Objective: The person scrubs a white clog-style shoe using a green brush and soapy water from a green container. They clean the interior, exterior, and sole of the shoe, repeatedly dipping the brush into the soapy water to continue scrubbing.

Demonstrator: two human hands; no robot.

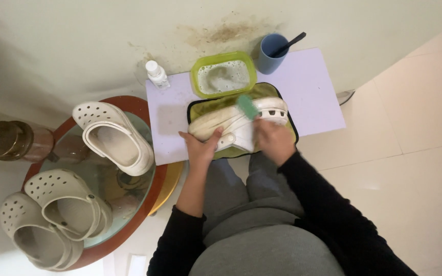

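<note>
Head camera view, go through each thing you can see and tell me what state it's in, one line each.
Clog on the cloth: on its side, held.
Left hand: gripping that clog.
Right hand: holding a green brush on the clog.
Green tub: open, foamy water inside.
Small bottle: upright, capped.
Blue cup: upright, dark utensil inside.
Three other clogs: on the round glass table.

3 spare clogs, blue cup
</note>
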